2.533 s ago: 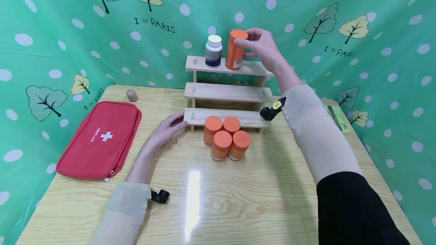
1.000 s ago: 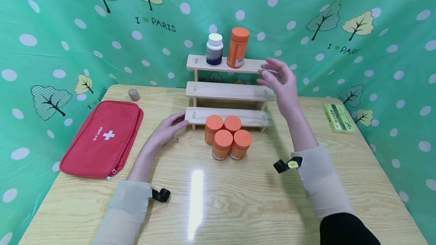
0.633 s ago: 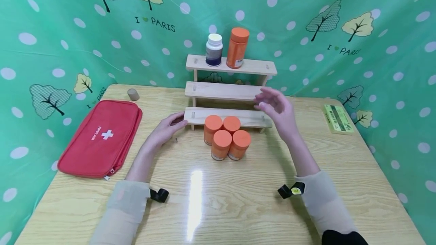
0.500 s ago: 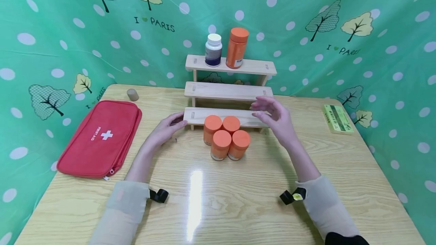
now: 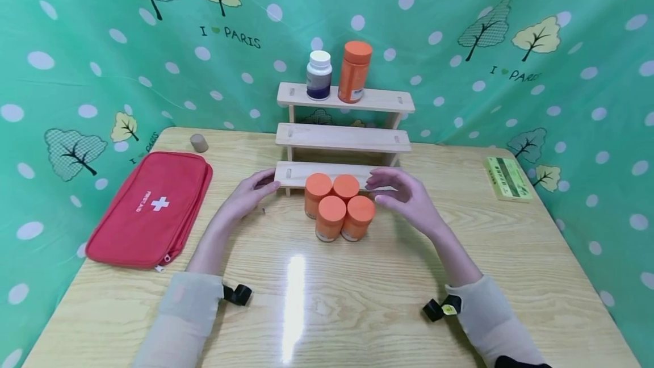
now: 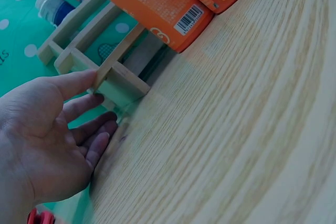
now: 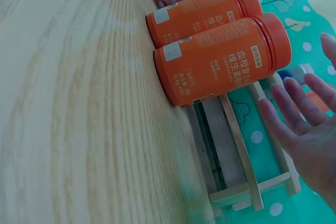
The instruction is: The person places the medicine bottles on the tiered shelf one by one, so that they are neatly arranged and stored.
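My left hand point(image 5: 248, 193) rests at the left end of the lowest board of a three-tier wooden shelf point(image 5: 343, 136); in the left wrist view its straight thumb point(image 6: 79, 83) touches the board's corner. Several orange bottles point(image 5: 331, 216) stand in a cluster before that board. Beside the cluster, on its right, my right hand point(image 5: 406, 200) holds nothing, thumb and fingers spread apart around the near right bottle's side. Fingers point(image 7: 296, 106) stay apart from the bottles in the right wrist view. The top board bears a white-capped bottle point(image 5: 319, 75) and another orange bottle point(image 5: 355, 72).
A red first-aid pouch point(image 5: 150, 209) lies on the left of the wooden table point(image 5: 327, 311). Near the back left edge stands a small grey-brown cylinder point(image 5: 199, 142). A green-yellow box point(image 5: 507, 178) lies at the far right. A patterned green cloth point(image 5: 204, 84) hangs behind.
My right hand has let go of the orange bottle on the top board, then come down past the shelf's right end to the bottle cluster. The left hand has stayed in place.
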A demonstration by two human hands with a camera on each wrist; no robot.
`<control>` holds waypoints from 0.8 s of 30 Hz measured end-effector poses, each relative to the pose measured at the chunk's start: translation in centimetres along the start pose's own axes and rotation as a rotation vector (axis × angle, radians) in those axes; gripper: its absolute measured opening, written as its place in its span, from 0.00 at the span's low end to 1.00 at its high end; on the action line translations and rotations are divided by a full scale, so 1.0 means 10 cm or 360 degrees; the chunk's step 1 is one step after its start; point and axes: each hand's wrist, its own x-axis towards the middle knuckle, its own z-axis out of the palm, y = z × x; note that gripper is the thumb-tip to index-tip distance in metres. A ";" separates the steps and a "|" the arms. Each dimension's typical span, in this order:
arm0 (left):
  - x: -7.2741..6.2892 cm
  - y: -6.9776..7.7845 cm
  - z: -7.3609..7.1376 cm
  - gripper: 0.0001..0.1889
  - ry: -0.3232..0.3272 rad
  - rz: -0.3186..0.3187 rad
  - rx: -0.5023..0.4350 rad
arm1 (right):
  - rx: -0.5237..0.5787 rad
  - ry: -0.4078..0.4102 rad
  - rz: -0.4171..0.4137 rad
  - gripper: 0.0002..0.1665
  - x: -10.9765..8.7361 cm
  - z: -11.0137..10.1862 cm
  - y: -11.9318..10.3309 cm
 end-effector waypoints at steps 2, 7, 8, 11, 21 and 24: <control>0.00 -0.01 -0.01 0.37 0.0000 -0.0005 0.0000 | -0.0028 -0.0046 0.0029 0.29 -0.01 0.00 -0.01; -0.01 0.00 -0.01 0.38 0.0004 0.0000 0.0007 | -0.0133 -0.0147 0.0115 0.29 -0.02 -0.02 0.01; -0.01 0.00 -0.01 0.38 0.0004 -0.0001 0.0008 | -0.0144 -0.0167 0.0128 0.29 -0.02 -0.02 0.01; -0.02 0.00 -0.01 0.38 0.0003 -0.0004 0.0012 | -0.0165 -0.0230 0.0166 0.28 -0.02 -0.02 0.04; -0.03 0.01 -0.02 0.37 -0.0005 -0.0006 0.0003 | -0.0291 -0.0316 0.0209 0.31 -0.01 0.05 0.10; -0.03 0.00 -0.02 0.37 -0.0013 -0.0002 0.0009 | -0.0322 -0.0312 0.0219 0.32 -0.02 0.07 0.10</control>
